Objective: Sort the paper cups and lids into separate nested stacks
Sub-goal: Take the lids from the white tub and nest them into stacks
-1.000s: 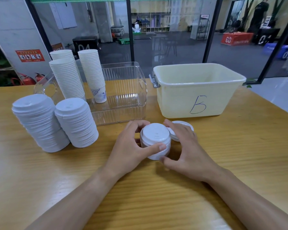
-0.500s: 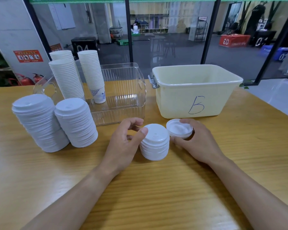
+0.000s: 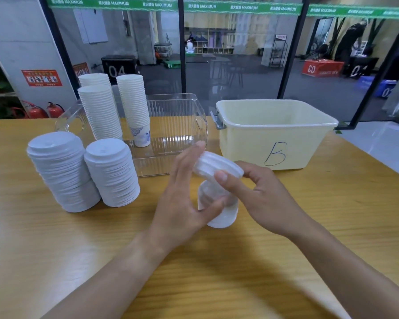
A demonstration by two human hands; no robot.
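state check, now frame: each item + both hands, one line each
Single white plastic lid: lifted, tilted, pinched by right hand.
Small stack of white lids: on the wooden table, steadied by left hand, blurred.
Two tall white lid stacks: upright on table, side by side.
White paper cup stacks: nested, upright in clear plastic bin.
Cream tub marked B: open; contents hidden.
Left hand: grip round small stack.
Right hand: grip on single lid.
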